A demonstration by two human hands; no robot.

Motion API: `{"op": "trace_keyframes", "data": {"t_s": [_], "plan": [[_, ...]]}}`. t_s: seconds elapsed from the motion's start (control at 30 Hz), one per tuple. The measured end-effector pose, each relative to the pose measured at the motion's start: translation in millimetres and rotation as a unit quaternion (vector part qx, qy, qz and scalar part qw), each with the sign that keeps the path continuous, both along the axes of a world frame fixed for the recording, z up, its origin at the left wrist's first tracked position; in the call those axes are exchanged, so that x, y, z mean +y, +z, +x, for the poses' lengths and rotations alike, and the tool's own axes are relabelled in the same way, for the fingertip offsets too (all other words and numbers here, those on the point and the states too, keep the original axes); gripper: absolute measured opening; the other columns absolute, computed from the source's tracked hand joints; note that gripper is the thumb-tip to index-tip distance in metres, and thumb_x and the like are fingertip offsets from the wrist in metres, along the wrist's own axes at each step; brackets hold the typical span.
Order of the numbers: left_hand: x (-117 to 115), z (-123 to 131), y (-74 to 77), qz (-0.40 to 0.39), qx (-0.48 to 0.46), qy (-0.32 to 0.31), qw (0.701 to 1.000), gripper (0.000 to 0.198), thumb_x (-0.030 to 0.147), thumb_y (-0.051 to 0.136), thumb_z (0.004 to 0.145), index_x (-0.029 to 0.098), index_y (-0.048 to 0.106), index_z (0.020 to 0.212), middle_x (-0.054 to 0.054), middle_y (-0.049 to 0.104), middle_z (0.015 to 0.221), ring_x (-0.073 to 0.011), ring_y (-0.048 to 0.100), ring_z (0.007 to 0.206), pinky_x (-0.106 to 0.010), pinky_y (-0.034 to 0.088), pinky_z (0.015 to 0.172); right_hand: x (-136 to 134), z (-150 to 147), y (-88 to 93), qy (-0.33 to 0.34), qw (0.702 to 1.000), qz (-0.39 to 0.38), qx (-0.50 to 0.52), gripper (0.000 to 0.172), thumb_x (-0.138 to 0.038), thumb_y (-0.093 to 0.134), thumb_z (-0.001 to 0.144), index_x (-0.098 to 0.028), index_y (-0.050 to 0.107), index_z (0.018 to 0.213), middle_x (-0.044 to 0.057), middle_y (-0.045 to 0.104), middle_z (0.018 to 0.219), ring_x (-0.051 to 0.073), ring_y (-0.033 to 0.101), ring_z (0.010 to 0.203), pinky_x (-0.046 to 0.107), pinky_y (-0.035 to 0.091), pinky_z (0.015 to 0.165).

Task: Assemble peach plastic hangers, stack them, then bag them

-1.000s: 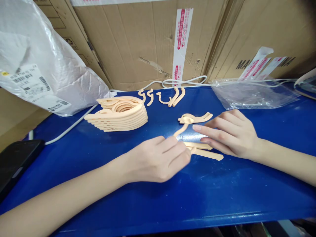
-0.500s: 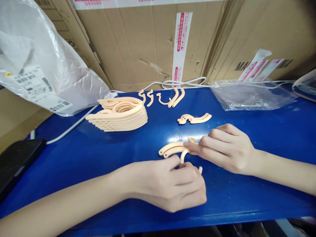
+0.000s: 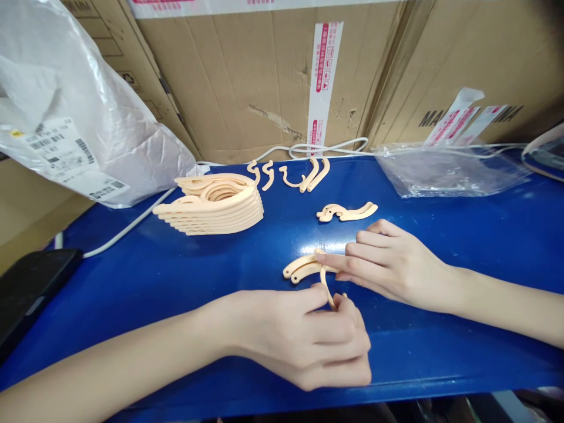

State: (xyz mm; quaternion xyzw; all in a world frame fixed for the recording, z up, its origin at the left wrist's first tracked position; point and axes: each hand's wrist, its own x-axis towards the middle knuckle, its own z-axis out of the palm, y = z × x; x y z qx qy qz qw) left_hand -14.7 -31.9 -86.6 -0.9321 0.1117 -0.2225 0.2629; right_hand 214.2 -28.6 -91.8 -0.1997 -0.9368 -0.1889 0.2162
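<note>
- Curved hook piece (image 3: 324, 282), cream plastic: near the table's front half, its long axis running away from the wearer. Upper end points to the back boxes; lower end bends down into the left hand.
- Left hand (image 3: 304, 338): fingers curled, thumb and forefinger pinched on the hook piece's lower part.
- Right hand (image 3: 388, 267): forefinger stretched leftward, tip at the hook's upper end; other fingers half folded. Cannot tell whether thumb and fingers grip anything.
- Paired curved arms (image 3: 306, 268): lying just behind the left hand, long axis left to right, holed ends leftward. Right ends hidden by the right hand.
- Hook's lower tip mostly covered by left fingers; right thumb hard to make out.
- Beyond the right hand, a partly joined hanger (image 3: 348, 212), arm ends pointing right.
- Back left, hanger stack (image 3: 211, 205), near two small hooks (image 3: 268, 175). Right of those, a loose curved piece (image 3: 291, 180) and two loose arms (image 3: 318, 174).
- Around: white parcel bag (image 3: 92, 111) and dark phone (image 3: 35, 288) at left, clear plastic bag (image 3: 449, 173) back right, cable (image 3: 328, 148) along cardboard box (image 3: 247, 76). Phone and parcel bag cut off by the frame.
</note>
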Motion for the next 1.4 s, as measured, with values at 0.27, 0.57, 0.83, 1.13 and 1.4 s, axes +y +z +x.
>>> {"op": "trace_keyframes", "data": {"t_s": [0.27, 0.57, 0.83, 1.13, 1.4], "plan": [[-3.6, 1.2, 1.2, -0.029, -0.007, 0.005, 1.000, 0.022, 0.023, 0.048, 0.096, 0.029, 0.069, 0.094, 0.002, 0.071, 0.101, -0.0133, 0.059, 0.093, -0.023, 0.051, 0.071, 2.8, 0.8, -0.4, -0.005, 0.996, -0.074, 0.038, 0.021, -0.023, 0.044, 0.100, -0.014, 0.062, 0.093, 0.001, 0.063, 0.070, 0.013, 0.046, 0.061, 0.029, 0.031, 0.063], [-0.7, 1.0, -1.3, -0.046, -0.011, 0.022, 0.999, 0.020, 0.020, 0.049, 0.096, 0.024, 0.069, 0.094, 0.001, 0.071, 0.101, -0.0139, 0.061, 0.094, -0.025, 0.053, 0.073, 7.2, 5.2, -2.7, 0.003, 0.995, -0.097, 0.034, 0.023, -0.024, 0.041, 0.101, -0.016, 0.061, 0.095, 0.001, 0.066, 0.072, 0.014, 0.052, 0.064, 0.029, 0.036, 0.064], [10.3, -2.5, -5.3, -0.180, -0.112, 0.120, 0.970, 0.014, 0.011, 0.051, 0.094, 0.012, 0.060, 0.106, -0.009, 0.068, 0.112, -0.0198, 0.062, 0.104, -0.031, 0.054, 0.087, 22.7, 19.7, -10.2, -0.101, 0.956, -0.213, 0.176, 0.013, -0.027, 0.053, 0.096, -0.020, 0.064, 0.094, 0.004, 0.074, 0.085, 0.015, 0.064, 0.072, 0.028, 0.049, 0.068], [13.1, -1.1, -6.3, -0.234, -0.089, 0.290, 0.924, 0.014, 0.022, 0.048, 0.096, 0.015, 0.056, 0.087, -0.005, 0.060, 0.087, -0.0163, 0.051, 0.072, -0.028, 0.044, 0.061, 25.0, 21.9, -7.0, -0.127, 0.885, -0.357, 0.271, 0.023, -0.041, 0.065, 0.087, -0.020, 0.072, 0.083, 0.000, 0.064, 0.068, 0.010, 0.047, 0.056, 0.024, 0.037, 0.051], [16.7, -2.3, -8.0, -0.318, -0.013, 0.346, 0.883, 0.026, 0.033, 0.042, 0.099, 0.017, 0.050, 0.080, -0.001, 0.050, 0.078, -0.0148, 0.046, 0.065, -0.027, 0.037, 0.054, 26.7, 21.2, -6.3, -0.142, 0.867, -0.387, 0.281, 0.027, -0.044, 0.066, 0.086, -0.019, 0.065, 0.077, -0.002, 0.056, 0.062, 0.010, 0.047, 0.056, 0.024, 0.038, 0.052]]}}
